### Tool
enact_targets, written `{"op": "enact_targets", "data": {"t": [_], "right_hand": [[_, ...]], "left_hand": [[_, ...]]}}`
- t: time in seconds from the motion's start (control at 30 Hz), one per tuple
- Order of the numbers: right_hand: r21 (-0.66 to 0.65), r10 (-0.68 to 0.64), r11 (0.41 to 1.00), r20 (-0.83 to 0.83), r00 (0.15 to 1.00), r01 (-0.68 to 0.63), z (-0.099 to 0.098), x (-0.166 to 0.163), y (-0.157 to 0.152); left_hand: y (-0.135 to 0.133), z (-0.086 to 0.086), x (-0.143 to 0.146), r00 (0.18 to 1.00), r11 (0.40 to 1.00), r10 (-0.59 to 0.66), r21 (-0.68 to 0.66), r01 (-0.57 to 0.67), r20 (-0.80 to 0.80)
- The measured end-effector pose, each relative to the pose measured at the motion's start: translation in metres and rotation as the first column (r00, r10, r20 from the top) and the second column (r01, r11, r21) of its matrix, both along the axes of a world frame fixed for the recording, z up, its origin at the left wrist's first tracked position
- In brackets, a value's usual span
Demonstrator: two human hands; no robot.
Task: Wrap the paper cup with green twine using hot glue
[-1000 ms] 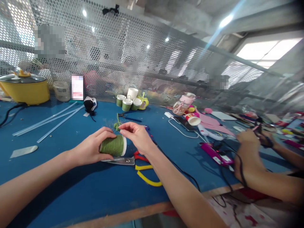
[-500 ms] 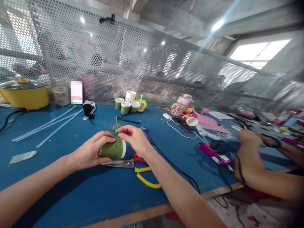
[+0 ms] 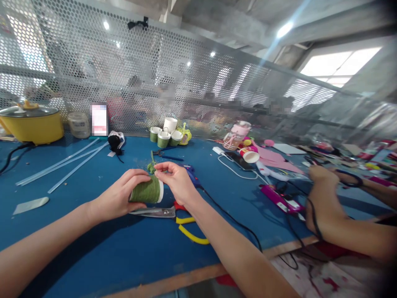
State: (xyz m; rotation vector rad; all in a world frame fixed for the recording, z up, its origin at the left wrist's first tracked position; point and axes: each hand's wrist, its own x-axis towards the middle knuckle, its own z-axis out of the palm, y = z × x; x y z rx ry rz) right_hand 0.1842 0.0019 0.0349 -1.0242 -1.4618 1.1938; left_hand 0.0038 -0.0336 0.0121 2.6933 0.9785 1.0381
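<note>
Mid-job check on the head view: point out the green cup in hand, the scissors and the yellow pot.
Green cup (image 3: 148, 192): head view, on its green side.
Scissors (image 3: 168, 212): head view, on the metal near the pivot.
Yellow pot (image 3: 35, 127): head view, on its outer wall.

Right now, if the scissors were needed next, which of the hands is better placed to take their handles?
Probably the right hand: the scissors' handles lie close to its wrist, whereas the left hand is wrapped around the green-wrapped cup, farther from them.
</note>
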Motion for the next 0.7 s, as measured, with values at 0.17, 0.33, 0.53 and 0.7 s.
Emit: {"op": "enact_targets", "data": {"t": [0.17, 0.33, 0.53, 0.7], "right_hand": [[0.075, -0.025, 0.997, 0.016, 1.000, 0.024, -0.0027, -0.0037, -0.0018], [0.093, 0.030, 0.995, 0.033, 0.999, -0.033, -0.0044, -0.0047, -0.0031], [0.098, 0.060, 0.993, 0.065, 0.996, -0.067, -0.0016, -0.0019, -0.0021], [0.080, 0.045, 0.995, 0.091, 0.995, -0.052, -0.0028, -0.0032, -0.0013]], "left_hand": [[0.0031, -0.0023, 0.0022, 0.993, 0.979, 0.093, -0.190, -0.077, 0.075], [0.0063, -0.0044, 0.0033, 0.991, 0.958, 0.104, -0.276, -0.079, 0.079], [0.0059, -0.0059, 0.0020, 0.993, 0.976, 0.077, -0.211, -0.056, 0.091], [0.0056, -0.0066, 0.0026, 0.994, 0.978, 0.072, -0.200, -0.055, 0.078]]}}
